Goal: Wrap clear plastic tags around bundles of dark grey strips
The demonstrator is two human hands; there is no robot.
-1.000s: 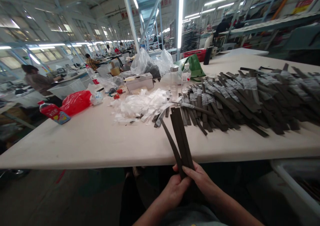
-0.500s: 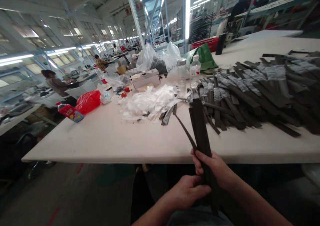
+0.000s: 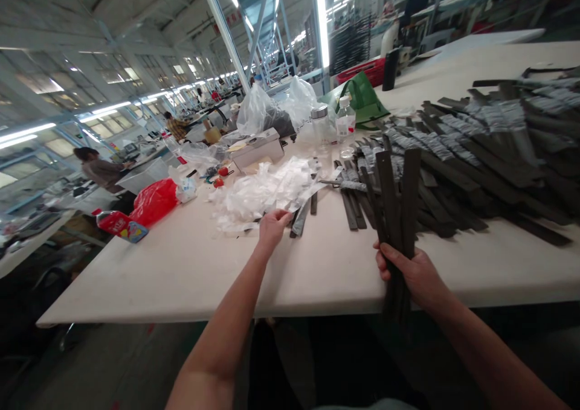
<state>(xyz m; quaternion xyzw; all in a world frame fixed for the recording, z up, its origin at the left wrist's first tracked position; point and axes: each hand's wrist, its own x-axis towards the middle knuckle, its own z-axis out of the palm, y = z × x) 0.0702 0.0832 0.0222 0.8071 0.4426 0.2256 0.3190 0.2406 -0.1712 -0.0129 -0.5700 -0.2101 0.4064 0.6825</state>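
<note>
My right hand (image 3: 414, 271) is closed around a bundle of flat dark strips (image 3: 393, 208), held upright over the table's front edge with their upper ends fanned apart. At the front of a heap of thin white strips (image 3: 254, 195), my left hand (image 3: 273, 227) has its fingers drawn together. What lies between those fingertips is too small to make out. Just right of that hand, a few short dark and grey strips (image 3: 299, 220) stick out from the heap. Behind the bundle lies a big pile of dark strips (image 3: 457, 174), many bound with greyish wrapping into bunches.
The pale table (image 3: 181, 277) carries a red bag (image 3: 156, 203) and red bottle (image 3: 118, 224) at left. Toward the back stand a white box (image 3: 257, 150), a glass jar (image 3: 319, 126), a plastic bottle (image 3: 345, 120) and a green bag (image 3: 365, 99). A person (image 3: 97, 171) works at far left.
My left hand has left the bundle and reached forward and left to the white heap. My right hand has shifted right and up with the bundle, whose strips are now more spread.
</note>
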